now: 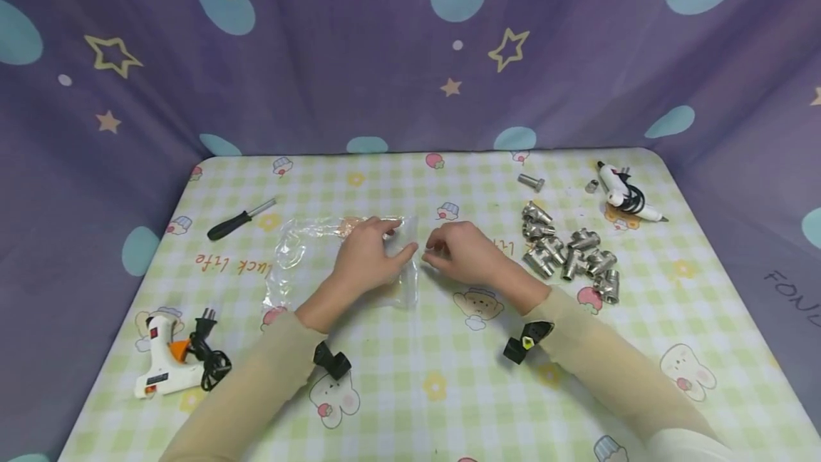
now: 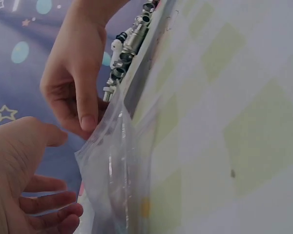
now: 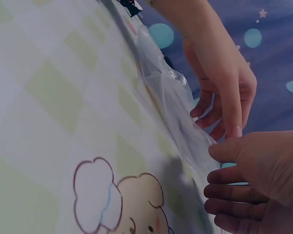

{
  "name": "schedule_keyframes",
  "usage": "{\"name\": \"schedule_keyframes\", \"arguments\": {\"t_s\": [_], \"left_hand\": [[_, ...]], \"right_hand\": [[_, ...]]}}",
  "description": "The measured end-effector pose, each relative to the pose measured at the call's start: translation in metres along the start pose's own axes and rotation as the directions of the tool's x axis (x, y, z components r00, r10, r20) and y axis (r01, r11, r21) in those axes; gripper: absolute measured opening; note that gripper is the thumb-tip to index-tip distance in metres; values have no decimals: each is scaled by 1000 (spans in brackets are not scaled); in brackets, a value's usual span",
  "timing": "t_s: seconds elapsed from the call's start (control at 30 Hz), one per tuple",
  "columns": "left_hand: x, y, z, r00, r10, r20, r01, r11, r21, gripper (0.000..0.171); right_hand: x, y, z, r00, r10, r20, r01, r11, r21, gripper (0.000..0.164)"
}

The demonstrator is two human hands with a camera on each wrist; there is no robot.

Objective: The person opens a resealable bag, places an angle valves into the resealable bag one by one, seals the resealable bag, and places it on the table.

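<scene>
A clear plastic bag (image 1: 308, 262) lies flat on the checked tablecloth, its side edge between my two hands. My left hand (image 1: 368, 255) hovers over the bag's right part, thumb stretched toward that edge and fingers loosely bent. Just beyond the edge is my right hand (image 1: 463, 254), fingertips right at the bag and fingers relaxed. In the left wrist view the bag's edge (image 2: 100, 141) rises a little near the right thumb (image 2: 88, 122). The right wrist view shows a gap between the right hand's thumb (image 3: 225, 150) and its fingers, beside the crinkled bag (image 3: 171, 97).
Several metal tee fittings (image 1: 574, 262) lie in a pile to the right, with a bolt (image 1: 531, 182) and a small metal piece (image 1: 591, 186) behind. A white glue gun (image 1: 625, 194) is at the far right, another glue gun (image 1: 168, 362) at near left. A screwdriver (image 1: 240, 219) lies left.
</scene>
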State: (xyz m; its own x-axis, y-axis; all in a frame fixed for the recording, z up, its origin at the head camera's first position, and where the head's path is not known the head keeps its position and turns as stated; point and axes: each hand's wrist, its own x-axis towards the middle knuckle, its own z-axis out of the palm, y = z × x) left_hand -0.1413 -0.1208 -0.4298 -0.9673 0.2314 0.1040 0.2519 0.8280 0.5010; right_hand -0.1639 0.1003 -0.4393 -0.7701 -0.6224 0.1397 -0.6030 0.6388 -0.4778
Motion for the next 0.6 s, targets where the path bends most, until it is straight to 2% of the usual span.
{"name": "schedule_keyframes", "arguments": {"t_s": [0.27, 0.37, 0.6], "left_hand": [[2, 3, 7, 997, -70, 34, 70, 997, 19, 46], [3, 3, 9, 997, -63, 39, 62, 998, 15, 36], [4, -2, 13, 999, -27, 45, 30, 998, -62, 16]], "right_hand": [[10, -3, 9, 999, -33, 16, 33, 999, -28, 15], [13, -2, 12, 1000, -24, 20, 25, 999, -31, 17], [17, 0, 18, 1000, -1, -4, 1, 1000, -11, 20]]}}
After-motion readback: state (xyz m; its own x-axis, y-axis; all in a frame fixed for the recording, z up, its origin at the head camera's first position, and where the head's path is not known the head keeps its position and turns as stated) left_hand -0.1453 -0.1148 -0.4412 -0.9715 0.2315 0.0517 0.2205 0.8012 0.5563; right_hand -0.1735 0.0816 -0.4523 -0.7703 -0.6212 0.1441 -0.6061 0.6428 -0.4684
